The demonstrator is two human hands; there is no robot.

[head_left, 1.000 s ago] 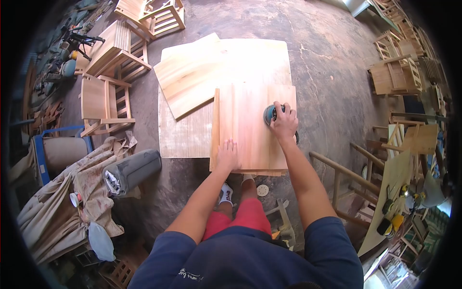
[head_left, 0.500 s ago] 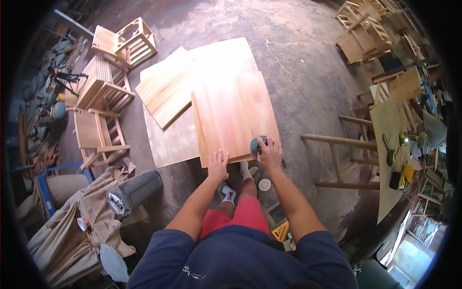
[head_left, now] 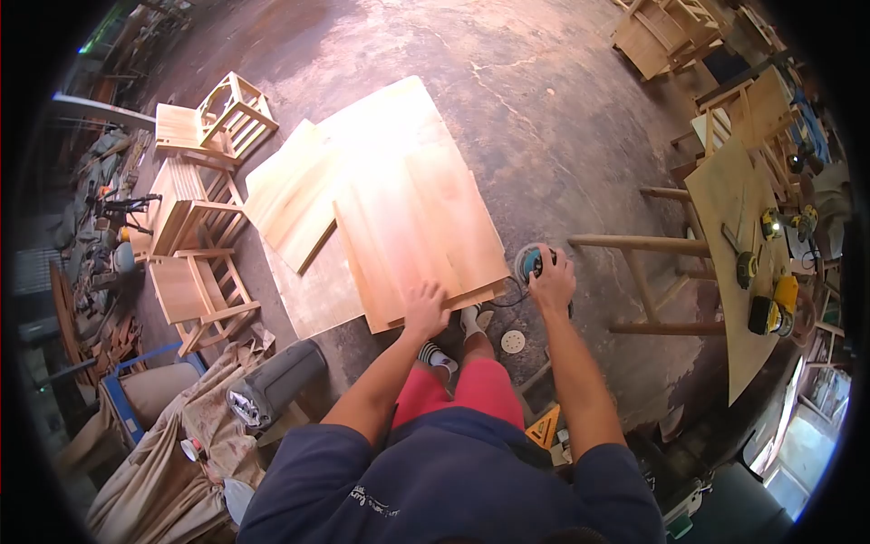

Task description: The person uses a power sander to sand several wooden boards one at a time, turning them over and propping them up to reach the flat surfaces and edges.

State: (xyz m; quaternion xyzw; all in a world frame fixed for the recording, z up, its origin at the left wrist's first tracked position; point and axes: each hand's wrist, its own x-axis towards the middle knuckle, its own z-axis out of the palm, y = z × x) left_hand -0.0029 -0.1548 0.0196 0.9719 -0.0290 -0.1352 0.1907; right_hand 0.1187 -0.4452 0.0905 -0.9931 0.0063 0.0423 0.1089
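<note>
My right hand [head_left: 552, 283] is wrapped round a teal and black orbital sander [head_left: 527, 260]. The sander is off the right edge of the wooden panel [head_left: 408, 227], and its cord runs down toward my feet. On the near edge of that panel rests my left hand [head_left: 426, 311], fingers spread over the top face; its thumb is hard to make out. Beneath the panel lies a larger pale board [head_left: 313, 299], with a second, smaller panel [head_left: 285, 208] on its left side.
Wooden chairs [head_left: 201, 292] stand at the left, near a grey cylindrical container [head_left: 281, 381]. To the right, power tools [head_left: 772, 308] lie on a plywood board [head_left: 729, 245] beside a wooden frame [head_left: 639, 243]. A round sanding disc [head_left: 513, 341] and a yellow square [head_left: 544, 427] are by my legs.
My right hand has carried the sander off the panel's near right corner, out to the right. My left hand stays on the near edge. The whole view has turned slightly.
</note>
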